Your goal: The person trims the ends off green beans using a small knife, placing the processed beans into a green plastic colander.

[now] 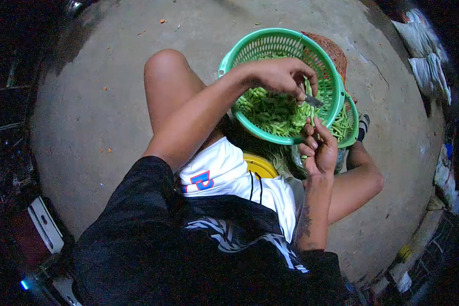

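My left hand (283, 75) is closed on a small knife (313, 101), its short dark blade pointing to the right. My right hand (321, 148) pinches the lower end of a green bean (311, 113), which stands upright across the blade. The bean's upper end reaches the left fingers. Both hands are over the right side of a large green plastic colander (271, 137), which holds many cut green bean pieces (275, 118). Partly under it, to the right, a smaller green basket (353, 136) holds more beans (341, 125).
A reddish-brown woven sack (331, 51) lies behind the colander. Something round and yellow (260, 166) shows between my legs, beside clear plastic (298, 158). Around me is grey concrete floor (97, 107) with small scraps. White crumpled sacks (426, 61) lie at the right edge.
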`<action>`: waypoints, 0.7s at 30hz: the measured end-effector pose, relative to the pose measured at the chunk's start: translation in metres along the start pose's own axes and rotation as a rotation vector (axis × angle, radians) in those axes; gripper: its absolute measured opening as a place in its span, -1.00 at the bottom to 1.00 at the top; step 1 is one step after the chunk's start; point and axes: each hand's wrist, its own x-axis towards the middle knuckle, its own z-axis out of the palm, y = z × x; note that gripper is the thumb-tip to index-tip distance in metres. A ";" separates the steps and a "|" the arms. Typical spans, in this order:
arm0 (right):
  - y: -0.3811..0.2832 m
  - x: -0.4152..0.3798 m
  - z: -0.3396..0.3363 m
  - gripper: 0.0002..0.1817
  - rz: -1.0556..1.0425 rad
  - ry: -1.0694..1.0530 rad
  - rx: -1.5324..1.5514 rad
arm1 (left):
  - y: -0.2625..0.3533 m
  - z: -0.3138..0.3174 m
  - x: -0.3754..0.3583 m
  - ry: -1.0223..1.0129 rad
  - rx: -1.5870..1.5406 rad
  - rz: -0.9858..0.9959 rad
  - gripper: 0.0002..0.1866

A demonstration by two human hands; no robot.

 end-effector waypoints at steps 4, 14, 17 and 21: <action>-0.002 -0.003 -0.008 -0.78 -0.020 -0.023 -0.017 | -0.010 -0.023 -0.006 0.111 -0.098 -0.014 -0.66; -0.003 -0.002 -0.004 -0.78 -0.006 -0.046 -0.007 | -0.010 -0.011 -0.004 0.029 -0.090 0.012 -0.63; -0.004 -0.005 -0.005 -0.79 -0.028 -0.044 -0.014 | -0.008 -0.031 -0.014 0.094 -0.169 -0.061 -0.64; 0.000 0.001 0.004 -0.80 -0.023 -0.006 -0.038 | 0.008 0.004 -0.010 -0.070 -0.184 -0.075 -0.59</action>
